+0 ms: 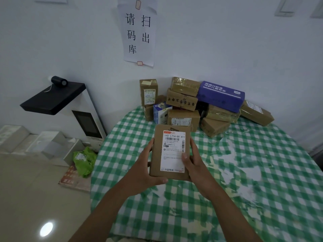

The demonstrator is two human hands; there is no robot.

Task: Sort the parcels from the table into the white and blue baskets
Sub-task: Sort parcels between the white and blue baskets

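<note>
Flat brown cardboard parcel with white label [170,151], held above the near green-checked table [244,172], pinched by left hand [145,169] and right hand [193,159]; judged light, stiff, best gripped at side edges.

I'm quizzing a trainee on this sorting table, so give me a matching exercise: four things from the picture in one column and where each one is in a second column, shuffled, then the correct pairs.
Things:
1. brown parcel with the white label
2. blue-purple box
3. green bag
4. paper sign

Places:
A. on the wall above the parcel pile
B. on top of the pile at the back of the table
C. on the floor left of the table
D. held over the table by the left hand and the right hand

Pairs: 1-D, 2-B, 3-C, 4-A
</note>
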